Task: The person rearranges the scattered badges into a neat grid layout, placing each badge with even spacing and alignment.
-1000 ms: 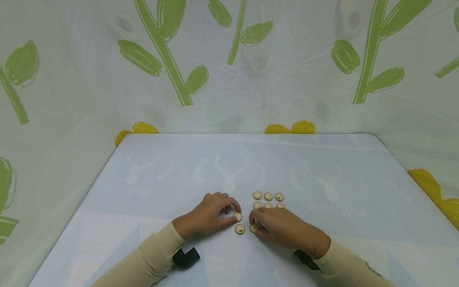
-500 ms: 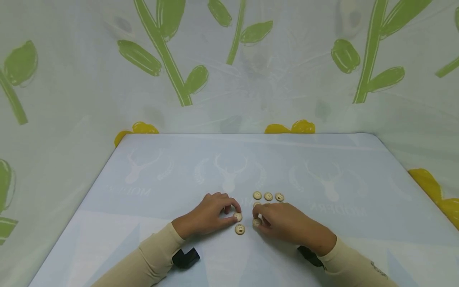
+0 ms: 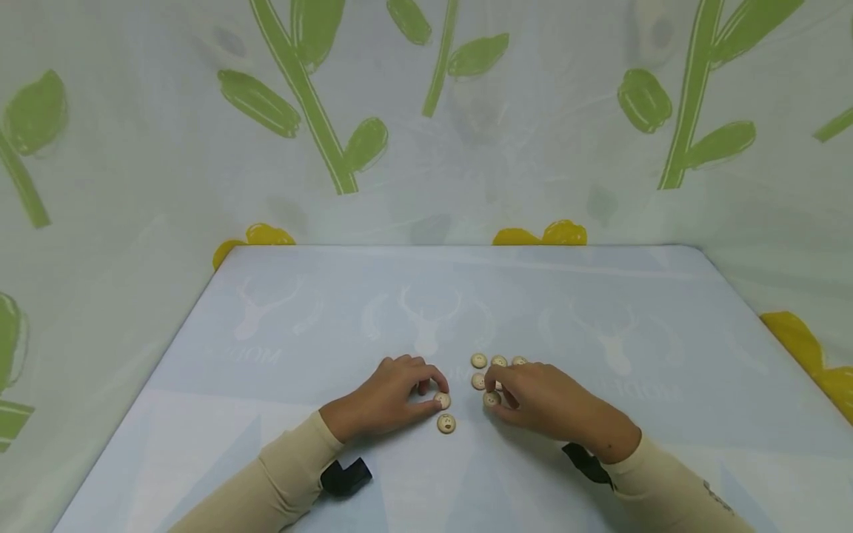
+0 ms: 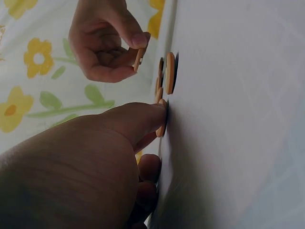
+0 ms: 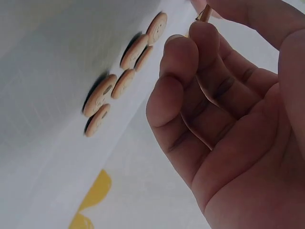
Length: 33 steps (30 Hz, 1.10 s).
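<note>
My left hand (image 3: pixel 389 397) rests on the table, its thumb and index finger pinching a small round wooden disc (image 3: pixel 443 400) with a face drawn on it. A second face disc (image 3: pixel 446 423) lies flat just nearer to me. Between thumb and fingertips, my right hand (image 3: pixel 549 407) pinches another wooden disc (image 3: pixel 492 399); the left wrist view shows that held disc (image 4: pixel 139 58) tilted and off the table. Beyond it lie several discs in two rows, such as a far-row disc (image 3: pixel 479 360) and a near-row disc (image 3: pixel 478 381). My right hand partly covers them in the head view; the right wrist view shows these discs (image 5: pixel 99 96) better.
The table (image 3: pixel 300 326) has a pale blue cloth with deer-head prints. Behind it hangs a white curtain (image 3: pixel 533 170) with green leaves and yellow flowers. Black wrist straps (image 3: pixel 345 479) sit under both sleeves.
My right hand has lifted its disc and carried it away from me and to the right, toward the rows. My left hand stays in place on its disc.
</note>
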Available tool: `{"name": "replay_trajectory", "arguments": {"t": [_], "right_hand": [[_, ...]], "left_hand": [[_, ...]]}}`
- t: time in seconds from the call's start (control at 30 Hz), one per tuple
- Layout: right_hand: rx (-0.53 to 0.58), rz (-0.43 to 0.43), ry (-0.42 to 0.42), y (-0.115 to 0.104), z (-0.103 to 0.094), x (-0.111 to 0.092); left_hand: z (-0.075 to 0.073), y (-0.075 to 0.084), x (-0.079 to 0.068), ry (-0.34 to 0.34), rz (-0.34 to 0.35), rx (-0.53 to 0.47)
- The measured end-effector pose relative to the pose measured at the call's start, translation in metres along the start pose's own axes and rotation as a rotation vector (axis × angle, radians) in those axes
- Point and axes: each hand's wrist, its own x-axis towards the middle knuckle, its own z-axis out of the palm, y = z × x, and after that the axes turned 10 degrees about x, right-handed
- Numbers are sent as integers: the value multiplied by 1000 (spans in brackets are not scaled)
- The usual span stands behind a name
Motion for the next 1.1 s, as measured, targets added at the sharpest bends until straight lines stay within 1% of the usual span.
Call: {"name": "replay_trajectory", "arguments": {"t": [0.23,0.37,0.5,0.73,0.93,1.1], "right_hand": [[20,7,-13,4,-4,-2],[24,8,-12,7,-5,-1],[25,12,-23,11,-8,-1],[55,47,-46,17,-13,-2],[64,44,-44,24,-12,-3],[61,37,-42,28,-13,-4]], "left_hand": [[0,1,-1,-19,-11,-11],[-2,0,-1,-5,-5,-4],[-2,-1,-1,-7,-1,-12],[-2,-1,-2,4,3,-4],[-1,-1,-3,-11,-5,-10],[-2,0,-2,-2,5,2]]}}
